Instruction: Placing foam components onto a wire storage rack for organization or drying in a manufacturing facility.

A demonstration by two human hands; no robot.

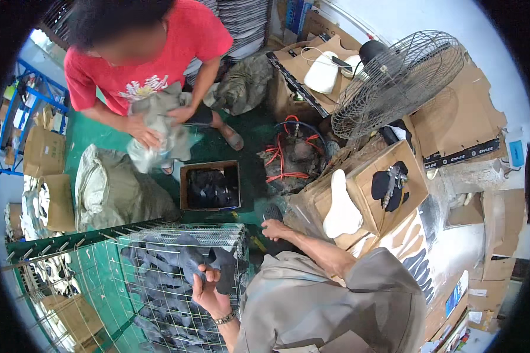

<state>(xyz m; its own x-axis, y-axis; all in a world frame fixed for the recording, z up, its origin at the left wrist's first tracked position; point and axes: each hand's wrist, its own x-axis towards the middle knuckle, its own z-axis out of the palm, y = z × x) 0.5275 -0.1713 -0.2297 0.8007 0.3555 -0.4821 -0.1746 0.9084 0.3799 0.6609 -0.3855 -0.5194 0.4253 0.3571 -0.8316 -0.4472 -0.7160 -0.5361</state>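
My left hand (211,291), with a bracelet at its wrist, is closed around a dark grey cloth-like piece (222,272), seemingly part of a shoe. Just beyond its fingers another dark grey piece (189,259) lies against the wire rack (109,276); whether it is also held is unclear. Rows of similar dark grey pieces (171,315) cover the rack. My right hand (272,229) reaches forward with curled fingers, beside a dark ridged object (272,213) that may be a shoe. What those fingers hold, if anything, cannot be made out.
Ahead, a co-worker (147,65) handles a greyish sack (159,126). A carton (184,187) of dark pieces sits on the green floor, between a full sack (109,188) and an orange-corded bundle (291,156). At right stand a large fan (397,82), cartons and a white sole-shaped piece (341,206).
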